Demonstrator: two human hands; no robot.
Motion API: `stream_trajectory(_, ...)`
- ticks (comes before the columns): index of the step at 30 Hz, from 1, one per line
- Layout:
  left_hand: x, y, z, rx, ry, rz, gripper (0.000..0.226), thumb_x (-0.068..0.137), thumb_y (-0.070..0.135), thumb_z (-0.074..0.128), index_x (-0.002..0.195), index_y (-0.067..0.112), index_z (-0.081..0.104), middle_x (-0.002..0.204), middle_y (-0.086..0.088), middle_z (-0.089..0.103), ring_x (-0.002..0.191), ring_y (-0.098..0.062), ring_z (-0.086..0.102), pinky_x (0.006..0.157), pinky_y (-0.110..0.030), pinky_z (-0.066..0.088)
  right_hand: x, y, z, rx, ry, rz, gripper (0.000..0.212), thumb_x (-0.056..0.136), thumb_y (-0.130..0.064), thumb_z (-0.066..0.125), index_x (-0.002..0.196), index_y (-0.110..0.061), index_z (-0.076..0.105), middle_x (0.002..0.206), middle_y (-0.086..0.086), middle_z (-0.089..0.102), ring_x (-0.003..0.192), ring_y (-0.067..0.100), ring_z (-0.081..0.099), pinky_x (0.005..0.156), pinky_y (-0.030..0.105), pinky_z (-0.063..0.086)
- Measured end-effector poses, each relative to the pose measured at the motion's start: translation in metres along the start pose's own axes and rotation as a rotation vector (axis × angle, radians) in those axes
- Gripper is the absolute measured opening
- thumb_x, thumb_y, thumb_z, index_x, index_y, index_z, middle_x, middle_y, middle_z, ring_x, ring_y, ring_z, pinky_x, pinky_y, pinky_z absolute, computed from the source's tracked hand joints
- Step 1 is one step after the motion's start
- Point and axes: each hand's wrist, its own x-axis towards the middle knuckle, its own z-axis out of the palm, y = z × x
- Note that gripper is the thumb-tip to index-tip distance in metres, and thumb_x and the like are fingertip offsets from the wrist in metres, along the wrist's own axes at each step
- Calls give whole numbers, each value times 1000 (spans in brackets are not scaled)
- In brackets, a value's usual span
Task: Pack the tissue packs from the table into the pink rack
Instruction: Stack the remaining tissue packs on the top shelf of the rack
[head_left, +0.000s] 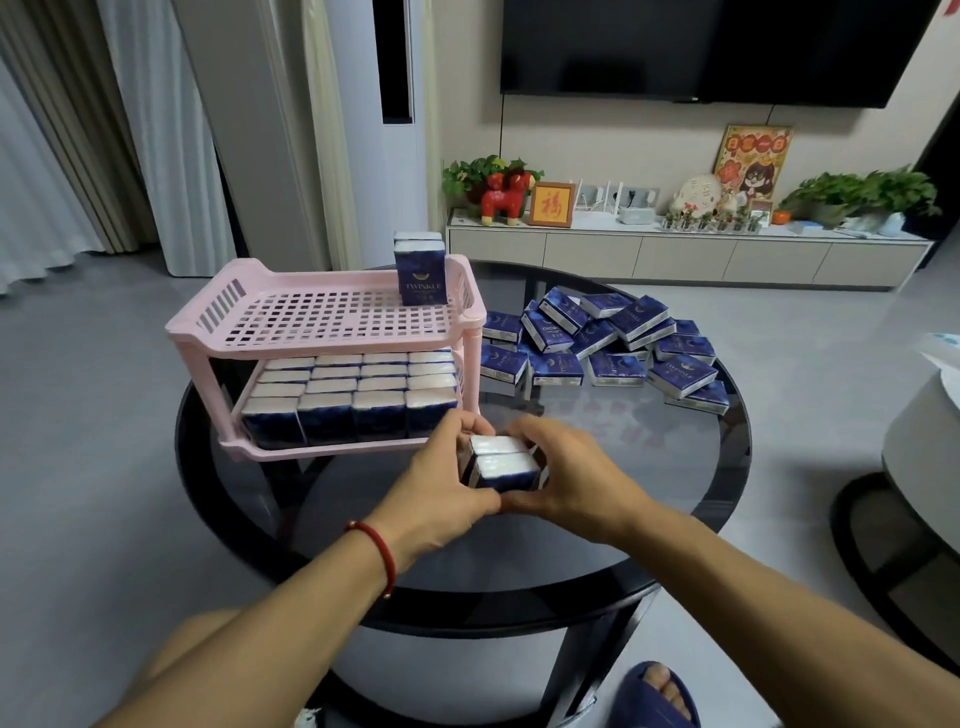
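A pink two-tier rack (332, 312) stands on the left of a round dark glass table (675, 519). Its lower shelf holds several rows of blue tissue packs (353, 395) standing upright. Two packs (421, 270) stand at the back right corner of the upper shelf. Just in front of the rack's right end, my left hand (441, 483) and my right hand (571, 478) grip two tissue packs (501, 462) between them, white ends facing up. A loose heap of several blue packs (608, 343) lies on the far right of the table.
A TV cabinet (675, 254) with plants and ornaments runs along the far wall under a television (701, 47). A second round table's edge (919, 441) shows at the right. My foot in a blue slipper (654, 691) is below the table.
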Motion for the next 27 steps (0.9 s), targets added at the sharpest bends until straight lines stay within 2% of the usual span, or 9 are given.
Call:
stream_trajectory(3, -1, -6, -5, 197, 35, 38, 54, 72, 12, 82, 106, 38, 49, 107, 13, 65, 96, -9, 65, 73, -19, 51, 4, 3, 2, -62, -20, 0, 55, 73, -45, 88, 116, -29, 57, 106, -8, 59, 90, 6, 52, 74, 23, 46)
stream_trajectory(6, 1, -10, -11, 204, 34, 35, 55, 73, 13, 82, 106, 42, 48, 112, 12, 69, 100, -10, 67, 78, -22, 53, 6, 1, -2, -19, -90, 22, 58, 79, -38, 84, 128, -29, 54, 115, -9, 57, 95, 7, 56, 77, 18, 48)
stream_trajectory(8, 2, -12, -13, 223, 22, 45, 56, 76, 12, 81, 107, 44, 47, 114, 11, 70, 102, -10, 67, 80, -21, 53, 4, 0, -8, 92, -143, 73, 53, 86, -31, 77, 133, -31, 53, 114, -14, 60, 93, 11, 64, 76, 21, 55)
stream_trajectory(11, 1, -13, -13, 248, 10, 67, 57, 79, 13, 79, 113, 45, 46, 117, 13, 69, 105, -7, 67, 85, -20, 52, 2, 1, -14, 172, -162, 90, 43, 91, -31, 74, 131, -30, 57, 111, -18, 64, 91, 13, 69, 75, 26, 60)
stream_trajectory(15, -4, -8, -17, 295, 11, 101, 60, 79, 27, 81, 128, 42, 50, 121, 14, 66, 110, -5, 64, 90, -19, 51, 4, -3, -16, 195, -119, 68, 37, 88, -31, 78, 122, -25, 64, 104, -7, 71, 84, 11, 70, 72, 26, 59)
stream_trajectory(19, -15, 5, -30, 315, 72, 201, 49, 80, 30, 82, 120, 43, 57, 113, 17, 69, 104, -4, 66, 92, -32, 58, 7, -15, -24, 259, -86, 24, 36, 87, -34, 80, 119, -27, 67, 100, -7, 74, 80, 14, 71, 73, 31, 60)
stream_trajectory(23, -22, 31, -59, 310, 115, 263, 49, 76, 26, 87, 115, 39, 62, 107, 16, 73, 97, -3, 71, 87, -36, 61, 12, -37, -31, 324, 18, -57, 42, 84, -37, 82, 123, -28, 66, 105, -8, 74, 79, 14, 70, 71, 34, 61)
stream_trajectory(27, -17, 62, -90, 359, 184, 345, 54, 75, 26, 90, 120, 39, 64, 112, 20, 72, 106, 0, 68, 92, -32, 59, 20, -63, -40, 405, 165, -136, 50, 87, -35, 79, 132, -28, 60, 113, -13, 70, 84, 15, 70, 74, 32, 61)
